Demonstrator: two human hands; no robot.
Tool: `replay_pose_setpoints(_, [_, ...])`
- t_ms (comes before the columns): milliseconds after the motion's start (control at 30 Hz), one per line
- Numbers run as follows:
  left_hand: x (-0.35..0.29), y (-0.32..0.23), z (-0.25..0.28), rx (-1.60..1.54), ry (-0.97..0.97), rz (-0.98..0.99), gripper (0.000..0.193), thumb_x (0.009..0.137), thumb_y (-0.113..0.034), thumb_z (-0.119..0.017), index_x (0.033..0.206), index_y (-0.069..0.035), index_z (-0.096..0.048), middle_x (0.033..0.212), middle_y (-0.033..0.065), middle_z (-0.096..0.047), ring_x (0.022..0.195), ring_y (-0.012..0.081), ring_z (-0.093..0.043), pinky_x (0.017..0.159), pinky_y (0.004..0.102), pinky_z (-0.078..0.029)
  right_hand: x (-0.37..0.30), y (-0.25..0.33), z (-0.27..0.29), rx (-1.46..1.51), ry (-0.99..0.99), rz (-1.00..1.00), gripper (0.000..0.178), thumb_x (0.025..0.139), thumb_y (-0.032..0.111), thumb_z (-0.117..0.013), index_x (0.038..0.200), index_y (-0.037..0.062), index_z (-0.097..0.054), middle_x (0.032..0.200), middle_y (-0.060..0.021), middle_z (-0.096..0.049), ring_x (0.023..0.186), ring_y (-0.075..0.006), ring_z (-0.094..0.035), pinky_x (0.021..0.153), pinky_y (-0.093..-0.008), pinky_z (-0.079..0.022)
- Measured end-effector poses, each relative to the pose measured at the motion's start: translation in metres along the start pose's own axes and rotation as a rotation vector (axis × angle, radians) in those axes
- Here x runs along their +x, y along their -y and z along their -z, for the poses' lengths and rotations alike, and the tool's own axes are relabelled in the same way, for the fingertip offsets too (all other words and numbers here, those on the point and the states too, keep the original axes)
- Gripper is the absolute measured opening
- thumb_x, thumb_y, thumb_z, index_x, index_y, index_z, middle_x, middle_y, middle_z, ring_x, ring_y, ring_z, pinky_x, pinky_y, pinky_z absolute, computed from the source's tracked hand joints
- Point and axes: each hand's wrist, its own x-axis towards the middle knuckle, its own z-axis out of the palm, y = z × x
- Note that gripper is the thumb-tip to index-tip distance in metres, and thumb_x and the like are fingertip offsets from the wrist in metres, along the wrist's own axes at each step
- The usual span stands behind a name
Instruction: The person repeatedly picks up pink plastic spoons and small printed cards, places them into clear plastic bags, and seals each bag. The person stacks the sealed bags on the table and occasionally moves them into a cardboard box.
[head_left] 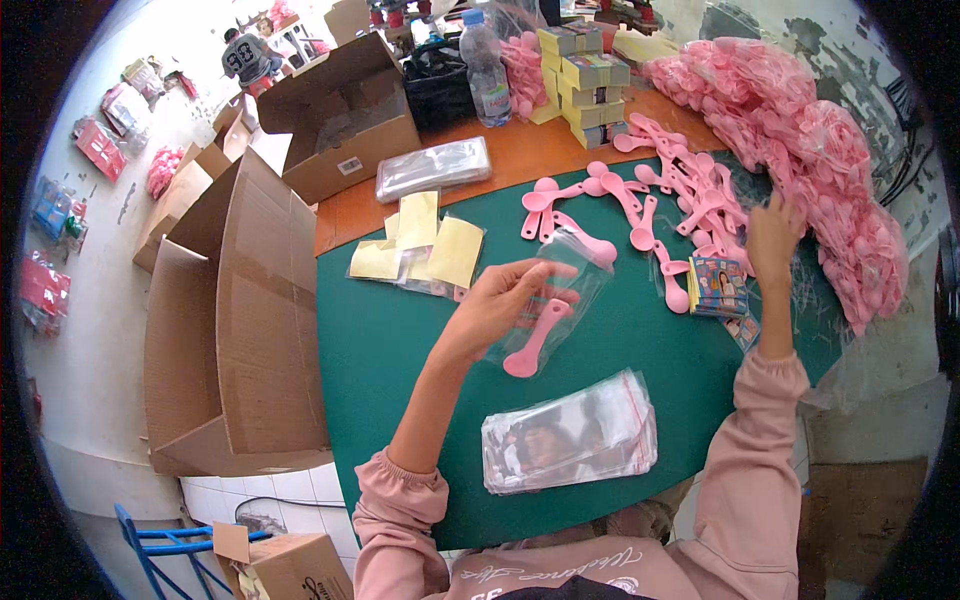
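My left hand (510, 305) is closed on a clear plastic bag (575, 315) above the green table. A pink measuring spoon (537, 342) shows at the bag's lower end and looks to be inside it. Over on the right, my right hand (773, 240) reaches with fingers extended to the edge of a loose pile of pink measuring spoons (705, 205); its fingertips are partly lost against the pink behind. Beside that wrist lies a stack of small printed cards (718, 287). Flat clear bags (570, 435) are stacked in front of me.
Filled packets with yellow cards (430, 245) lie left of centre, near more clear bags (433, 168). Behind stand card stacks (590, 85) and a water bottle (485, 70). Bagged pink spoons (800, 140) heap at right. Large cardboard boxes (265, 330) border the left.
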Motion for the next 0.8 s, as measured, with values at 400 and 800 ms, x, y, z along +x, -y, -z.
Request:
replay_pose_setpoints(400, [0.016, 0.028, 0.004, 0.322, 0.113, -0.183, 0.033, 0.093, -0.026, -0.04, 0.104, -0.001, -0.059, 0.092, 0.0047, -0.063, 0.087, 0.0079, -0.055, 0.07, 0.0216, -0.046, -0.05, -0.024, -0.032, 0.601, 0.009, -0.041, 0.031, 0.074, 0.025, -0.062, 0.091, -0.0013, -0.058, 0.078, -0.0142, -0.061, 0.073, -0.0304, -0.059, 0.066, -0.0411, -0.045])
replay_pose_setpoints(800, [0.017, 0.037, -0.001, 0.04, 0.083, 0.01, 0.033, 0.092, -0.025, -0.043, 0.107, 0.002, -0.056, 0.092, 0.0101, -0.062, 0.078, 0.009, -0.057, 0.071, 0.0248, -0.049, -0.048, 0.075, 0.065, 1.425, 0.562, 0.353, 0.019, 0.082, 0.019, -0.058, 0.082, 0.0003, -0.057, 0.063, -0.0007, -0.052, 0.049, -0.0056, -0.044, 0.043, -0.0222, -0.037])
